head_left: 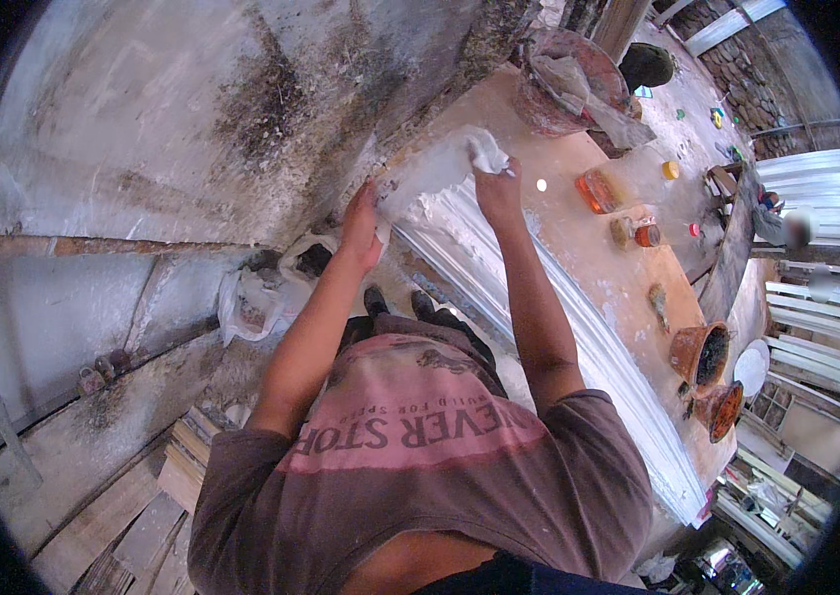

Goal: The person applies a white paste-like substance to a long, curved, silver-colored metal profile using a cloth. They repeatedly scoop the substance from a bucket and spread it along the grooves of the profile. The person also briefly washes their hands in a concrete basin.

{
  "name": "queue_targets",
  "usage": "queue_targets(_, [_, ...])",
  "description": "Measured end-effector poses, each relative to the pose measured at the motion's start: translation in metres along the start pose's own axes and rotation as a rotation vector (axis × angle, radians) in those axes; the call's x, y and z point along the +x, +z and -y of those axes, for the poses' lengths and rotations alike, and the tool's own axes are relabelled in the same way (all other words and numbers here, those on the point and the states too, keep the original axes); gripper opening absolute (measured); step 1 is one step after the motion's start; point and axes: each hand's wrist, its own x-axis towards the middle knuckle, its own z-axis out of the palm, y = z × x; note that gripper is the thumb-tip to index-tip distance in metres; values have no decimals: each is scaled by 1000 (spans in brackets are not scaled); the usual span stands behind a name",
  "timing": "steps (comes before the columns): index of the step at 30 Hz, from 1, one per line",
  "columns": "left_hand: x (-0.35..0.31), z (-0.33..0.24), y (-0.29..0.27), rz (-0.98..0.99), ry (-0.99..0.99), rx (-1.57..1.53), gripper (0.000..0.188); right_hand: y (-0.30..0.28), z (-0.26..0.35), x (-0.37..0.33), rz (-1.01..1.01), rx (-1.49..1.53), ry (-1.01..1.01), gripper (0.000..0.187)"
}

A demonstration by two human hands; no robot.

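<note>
1. While the left hand (362,226) pinches the near edge of a limp white sheet (430,178), the right hand (499,193) closes on its crumpled far end; some fingertips are hidden, so how tightly each grip presses I cannot tell.
2. Between the two grips the white sheet spans the gap, its surface creased, and it lies over the upper end of a long ribbed white moulding (579,317) — whether the two touch I cannot tell.
3. From beneath the grips, the moulding runs down and to the right, past the right forearm, along a wooden tabletop (594,253).
4. Beyond the right grip, up and to the right, stands a stained bucket (549,109) with a whitish cloth-like piece over its rim.
5. Right of the right grip, on the tabletop, are a clear bottle with orange liquid (597,191) and a smaller red-capped bottle (647,236).
6. Farther down and right from that grip sit two brown bowls (698,352), near a round white disc (751,367).
7. Below and left of the left grip — well apart from it — is an open white sack (251,305).
</note>
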Motion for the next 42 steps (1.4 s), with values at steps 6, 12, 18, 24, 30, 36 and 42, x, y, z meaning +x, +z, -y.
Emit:
queue_targets(6, [11,2,57,10,-42,-30,36,6,-20,-3,139,55,-176,33])
queue_targets(12, [33,11,90,-82,374,399,27,27,-49,0,331,-49,-171,27])
queue_targets(18, [66,-12,31,-176,511,-94,35,57,-58,18,206,-304,-32,21])
queue_targets(24, [53,11,18,-446,471,74,63,126,-164,36,-154,-636,-357,20])
queue_targets(30, [40,56,-24,-683,461,124,37,93,-152,23,24,-416,-466,14])
queue_targets(36, [42,66,-17,-639,663,336,26,36,-127,55,-123,-141,125,17])
queue_targets(42, [43,63,-19,-677,640,197,25,53,-156,-8,355,-660,-513,24])
